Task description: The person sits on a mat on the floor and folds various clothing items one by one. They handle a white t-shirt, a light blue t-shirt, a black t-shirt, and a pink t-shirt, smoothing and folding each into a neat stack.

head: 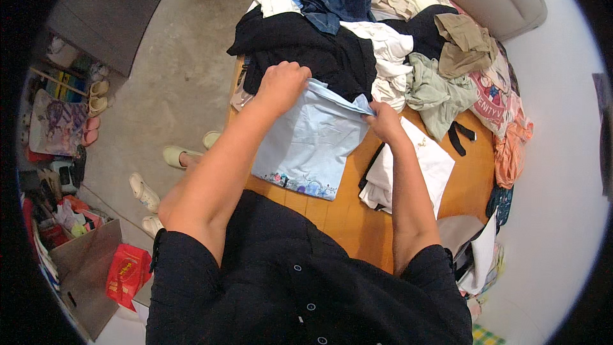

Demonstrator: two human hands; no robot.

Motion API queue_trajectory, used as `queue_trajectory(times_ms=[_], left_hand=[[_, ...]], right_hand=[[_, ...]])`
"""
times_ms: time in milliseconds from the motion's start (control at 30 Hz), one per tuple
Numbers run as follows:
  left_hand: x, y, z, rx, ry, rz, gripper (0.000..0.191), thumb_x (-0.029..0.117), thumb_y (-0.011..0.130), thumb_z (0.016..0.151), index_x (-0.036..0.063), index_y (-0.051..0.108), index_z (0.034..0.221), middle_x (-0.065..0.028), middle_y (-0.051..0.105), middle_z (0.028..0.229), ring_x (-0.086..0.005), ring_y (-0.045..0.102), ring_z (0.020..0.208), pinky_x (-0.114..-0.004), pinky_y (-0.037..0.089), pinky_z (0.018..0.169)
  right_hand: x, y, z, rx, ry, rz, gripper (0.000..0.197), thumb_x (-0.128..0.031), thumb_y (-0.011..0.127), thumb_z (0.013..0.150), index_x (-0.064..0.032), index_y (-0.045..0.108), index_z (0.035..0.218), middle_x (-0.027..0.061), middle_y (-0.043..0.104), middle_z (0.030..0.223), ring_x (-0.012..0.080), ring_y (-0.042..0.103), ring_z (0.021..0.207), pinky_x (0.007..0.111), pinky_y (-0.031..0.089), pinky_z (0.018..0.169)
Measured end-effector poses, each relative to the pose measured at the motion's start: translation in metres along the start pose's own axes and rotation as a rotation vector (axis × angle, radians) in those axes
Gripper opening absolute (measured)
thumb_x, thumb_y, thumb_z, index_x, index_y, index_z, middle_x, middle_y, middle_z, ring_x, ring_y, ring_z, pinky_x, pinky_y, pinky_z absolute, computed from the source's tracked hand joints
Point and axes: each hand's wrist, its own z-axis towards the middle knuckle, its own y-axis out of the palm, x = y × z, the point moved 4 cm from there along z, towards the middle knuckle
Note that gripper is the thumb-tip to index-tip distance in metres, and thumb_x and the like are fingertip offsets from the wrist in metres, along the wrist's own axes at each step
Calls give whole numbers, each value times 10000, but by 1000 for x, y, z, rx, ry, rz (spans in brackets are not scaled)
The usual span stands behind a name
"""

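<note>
A light blue cloth garment (306,139) with a printed floral border lies before me on the wooden surface. Its far edge is lifted and gathered between my hands. My left hand (286,84) grips the far left corner, palm down. At the far right corner, my right hand (384,122) pinches the same edge between thumb and fingers. Just beyond the garment spreads a heap of black clothing (306,48). Right of it, partly behind my right forearm, rests a folded white garment (421,158) with dark cloth under it.
Crumpled clothes, including a sage green garment (436,88), khaki cloth (464,45) and blue denim (340,2), cover the far side. A black strap (461,138) lies at right. Along the white wall (555,153) hangs orange cloth (512,158). Slippers (143,191) stand on the concrete floor at left.
</note>
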Motion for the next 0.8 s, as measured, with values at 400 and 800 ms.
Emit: queue_trajectory(times_ms=[400,800], left_hand=[[-4,13,6,-310,-299,-141,465,291,756,717,123,566,1108,-134,601,1047,-330,595,991,-428,480,844],[30,-99,-88,-368,-109,-527,258,155,717,674,31,648,890,-173,654,853,-312,639,814,-385,486,729]], right_hand=[[31,18,14,-264,148,177,268,-165,765,675,12,677,855,157,654,733,260,620,680,372,473,662],[-87,-94,-107,-89,-401,125,251,-42,711,630,20,576,832,141,541,745,271,542,770,354,429,710]])
